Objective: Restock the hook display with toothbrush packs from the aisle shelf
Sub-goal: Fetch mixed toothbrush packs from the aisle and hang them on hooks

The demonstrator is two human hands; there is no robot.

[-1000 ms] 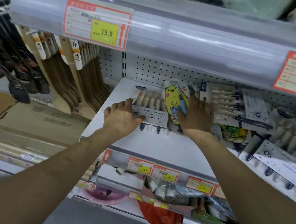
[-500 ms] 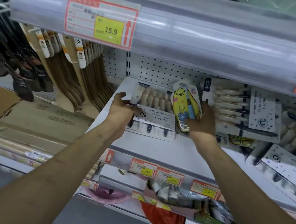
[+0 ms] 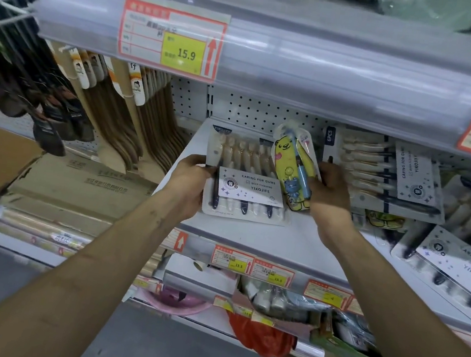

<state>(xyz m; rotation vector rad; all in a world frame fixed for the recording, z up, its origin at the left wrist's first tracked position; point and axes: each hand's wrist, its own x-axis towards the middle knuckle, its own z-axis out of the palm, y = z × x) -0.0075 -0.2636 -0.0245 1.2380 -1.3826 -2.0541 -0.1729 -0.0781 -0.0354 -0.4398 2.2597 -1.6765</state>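
here, two hands lift toothbrush packs off a shelf.
left hand grips the six-brush pack; right hand grips the yellow pack.

Price label, cardboard box

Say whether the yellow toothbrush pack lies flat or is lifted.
Lifted and tilted: the right hand grips the yellow pack, its top raised off the shelf.

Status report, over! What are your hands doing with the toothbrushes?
Left hand grips YIKOJIFE pack by left edge. Right hand holds yellow kids' toothbrush pack. Nothing in the way.
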